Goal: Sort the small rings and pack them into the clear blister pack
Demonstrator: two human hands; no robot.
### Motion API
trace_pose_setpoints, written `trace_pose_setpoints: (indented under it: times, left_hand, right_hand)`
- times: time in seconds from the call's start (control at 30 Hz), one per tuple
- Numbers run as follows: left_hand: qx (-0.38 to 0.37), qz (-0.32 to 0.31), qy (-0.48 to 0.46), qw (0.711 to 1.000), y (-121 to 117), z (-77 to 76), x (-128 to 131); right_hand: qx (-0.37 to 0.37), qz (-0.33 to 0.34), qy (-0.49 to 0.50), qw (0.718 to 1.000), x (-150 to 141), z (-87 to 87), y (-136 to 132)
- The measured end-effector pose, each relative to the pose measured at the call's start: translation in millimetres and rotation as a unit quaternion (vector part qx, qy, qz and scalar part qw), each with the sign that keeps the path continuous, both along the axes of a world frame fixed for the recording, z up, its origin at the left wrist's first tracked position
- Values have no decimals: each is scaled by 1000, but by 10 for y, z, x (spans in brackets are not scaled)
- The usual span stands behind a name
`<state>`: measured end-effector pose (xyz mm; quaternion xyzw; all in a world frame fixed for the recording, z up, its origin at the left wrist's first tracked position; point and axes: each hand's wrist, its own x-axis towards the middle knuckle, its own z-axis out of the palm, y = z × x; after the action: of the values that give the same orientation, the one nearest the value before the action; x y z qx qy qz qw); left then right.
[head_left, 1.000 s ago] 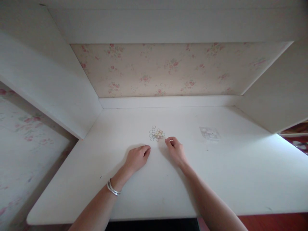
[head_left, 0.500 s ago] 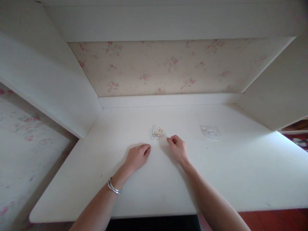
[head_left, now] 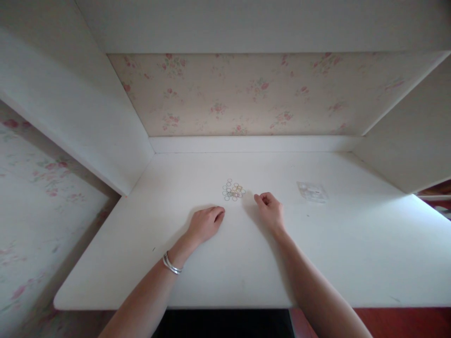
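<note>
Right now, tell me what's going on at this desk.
Thin rings lie clustered on a white desk. A person's curled left hand is just on their near side; the right hand, also curled, is to their right. Neither touches the cluster; whether either holds a ring is unclear. A clear plastic packet lies farther right.

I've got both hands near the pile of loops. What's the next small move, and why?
I'd probably tilt the right hand to show its fingertips before reaching for the pile of loops. It sits just right of the pile, apart from it, fingers curled, and whether they pinch a loop is too small to tell.
</note>
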<state>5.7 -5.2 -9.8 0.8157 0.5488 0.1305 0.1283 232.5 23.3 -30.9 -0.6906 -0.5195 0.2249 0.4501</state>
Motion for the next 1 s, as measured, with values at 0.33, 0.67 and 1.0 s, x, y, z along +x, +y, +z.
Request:
trace_pose_setpoints:
  times: [0.33, 0.67, 1.0]
  left_hand:
    - [-15, 8, -12, 1000, 14, 0, 8]
    - [-19, 11, -5, 1000, 6, 20, 24]
    - [-19, 41, -77, 996, 163, 11, 81]
  right_hand:
    - [3, 41, -46, 998, -37, 34, -36]
    - [8, 47, -43, 998, -40, 6, -15]
    - [-2, 42, -12, 999, 17, -15, 47]
